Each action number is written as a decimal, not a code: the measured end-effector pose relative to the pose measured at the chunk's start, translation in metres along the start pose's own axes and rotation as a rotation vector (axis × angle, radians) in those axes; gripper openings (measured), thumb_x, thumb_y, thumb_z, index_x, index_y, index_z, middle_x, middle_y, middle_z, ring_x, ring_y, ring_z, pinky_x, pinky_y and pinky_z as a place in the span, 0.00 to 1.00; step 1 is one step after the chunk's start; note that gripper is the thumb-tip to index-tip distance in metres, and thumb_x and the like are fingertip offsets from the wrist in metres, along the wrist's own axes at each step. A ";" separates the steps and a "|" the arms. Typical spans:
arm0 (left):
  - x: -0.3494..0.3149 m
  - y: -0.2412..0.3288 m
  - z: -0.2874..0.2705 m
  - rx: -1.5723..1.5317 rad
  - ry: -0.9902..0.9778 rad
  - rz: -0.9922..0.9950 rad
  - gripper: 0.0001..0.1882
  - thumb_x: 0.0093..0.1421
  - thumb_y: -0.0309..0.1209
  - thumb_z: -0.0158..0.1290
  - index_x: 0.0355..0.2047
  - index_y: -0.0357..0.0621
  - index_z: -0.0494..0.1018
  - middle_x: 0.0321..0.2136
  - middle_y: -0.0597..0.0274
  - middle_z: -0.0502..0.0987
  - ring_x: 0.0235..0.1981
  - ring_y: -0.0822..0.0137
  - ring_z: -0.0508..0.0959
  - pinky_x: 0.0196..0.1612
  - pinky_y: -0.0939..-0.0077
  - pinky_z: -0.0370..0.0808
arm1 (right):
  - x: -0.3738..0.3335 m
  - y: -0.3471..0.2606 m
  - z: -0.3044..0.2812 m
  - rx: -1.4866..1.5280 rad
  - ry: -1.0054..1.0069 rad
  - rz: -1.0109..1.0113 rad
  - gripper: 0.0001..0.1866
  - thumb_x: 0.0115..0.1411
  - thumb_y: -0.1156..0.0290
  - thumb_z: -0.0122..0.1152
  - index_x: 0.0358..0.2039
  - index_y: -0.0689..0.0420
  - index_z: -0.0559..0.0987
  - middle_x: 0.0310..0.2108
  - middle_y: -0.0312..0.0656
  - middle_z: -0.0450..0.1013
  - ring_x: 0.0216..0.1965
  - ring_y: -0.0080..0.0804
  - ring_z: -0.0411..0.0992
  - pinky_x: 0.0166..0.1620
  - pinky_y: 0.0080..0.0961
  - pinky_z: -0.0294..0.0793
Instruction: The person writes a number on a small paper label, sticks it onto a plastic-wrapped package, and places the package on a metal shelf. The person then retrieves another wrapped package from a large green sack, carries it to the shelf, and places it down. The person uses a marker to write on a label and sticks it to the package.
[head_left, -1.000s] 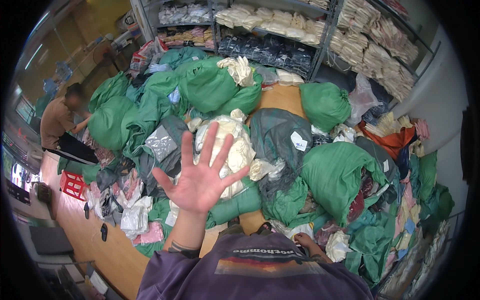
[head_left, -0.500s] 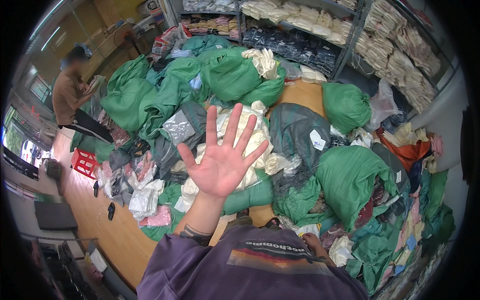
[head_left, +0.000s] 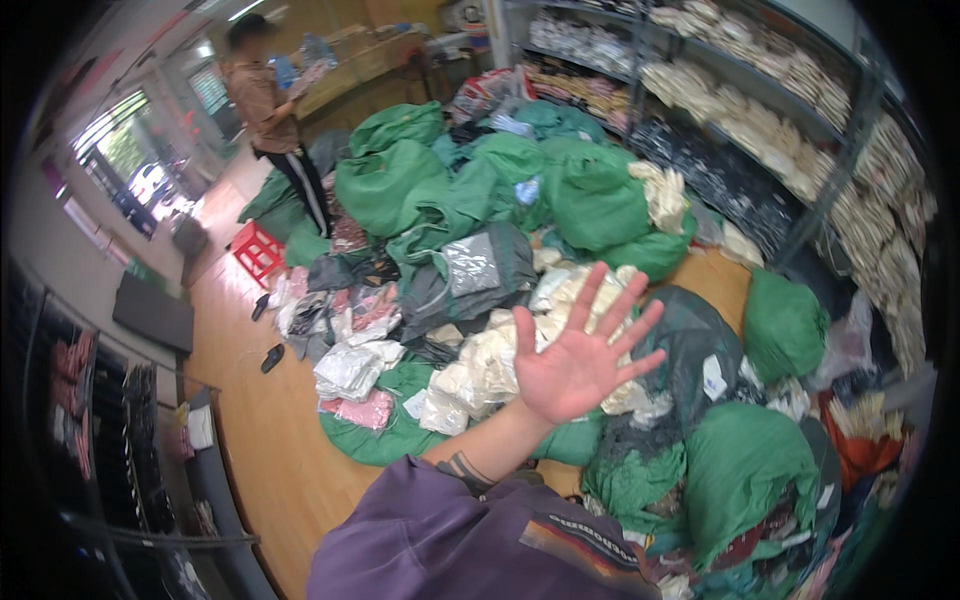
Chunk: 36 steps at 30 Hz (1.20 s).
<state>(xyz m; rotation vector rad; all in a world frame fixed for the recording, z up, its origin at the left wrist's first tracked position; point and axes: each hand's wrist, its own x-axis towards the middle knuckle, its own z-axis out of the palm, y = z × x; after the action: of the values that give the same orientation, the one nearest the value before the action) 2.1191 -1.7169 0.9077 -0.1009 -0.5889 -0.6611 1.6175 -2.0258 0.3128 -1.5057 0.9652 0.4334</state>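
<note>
Hand, left (head_left: 572,378): raised, fingers fully spread, grip empty. Hand, right: out of view; grip cannot be told. Step, judged: palm presented, nothing handled; grasping would call for lowering and closing. Cream bundles (head_left: 487,362): beyond palm, near middle of floor (head_left: 228,400). Green sacks (head_left: 595,205): several behind. Shelves (head_left: 836,185): far right edge.

In the head view, the left hand (head_left: 567,375) is being held up, palm showing, its fingers (head_left: 588,298) being spread wide. Cream packets (head_left: 480,360) are being partly hidden behind it, and are being flanked by green sacks (head_left: 595,200) and a grey sack (head_left: 690,340). A pale item (head_left: 313,78) is being held by a standing person (head_left: 265,100) near a red stool (head_left: 252,238). Stacked bundles (head_left: 725,105) are being borne by metal shelving (head_left: 838,165).
</note>
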 end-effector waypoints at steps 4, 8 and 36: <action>-0.019 -0.002 0.012 0.030 -0.031 0.016 0.48 0.62 0.76 0.37 0.77 0.76 0.41 0.79 0.61 0.31 0.78 0.50 0.33 0.74 0.31 0.34 | -0.012 -0.107 -0.004 -0.135 0.003 0.081 0.26 0.68 0.54 0.56 0.56 0.64 0.77 0.48 0.48 0.78 0.45 0.37 0.77 0.45 0.35 0.76; -0.023 0.003 0.012 0.063 -0.054 0.032 0.48 0.62 0.76 0.36 0.77 0.76 0.41 0.79 0.60 0.32 0.78 0.49 0.34 0.74 0.31 0.35 | -0.034 -0.187 -0.018 -0.108 0.028 0.073 0.28 0.69 0.51 0.54 0.58 0.62 0.75 0.51 0.48 0.77 0.48 0.38 0.76 0.47 0.37 0.75; -0.033 -0.157 -0.068 2.265 -0.658 -0.089 0.44 0.60 0.61 0.51 0.69 0.45 0.66 0.73 0.41 0.57 0.72 0.39 0.59 0.70 0.40 0.54 | -0.184 -0.577 0.060 1.274 -0.847 -0.500 0.56 0.63 0.21 0.34 0.75 0.56 0.52 0.72 0.56 0.57 0.73 0.54 0.56 0.72 0.51 0.55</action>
<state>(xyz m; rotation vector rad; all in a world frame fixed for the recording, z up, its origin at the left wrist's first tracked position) 2.0359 -1.8409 0.8179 1.8817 -1.6609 0.2978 1.9709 -1.9581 0.8035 -0.2571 0.0417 0.0060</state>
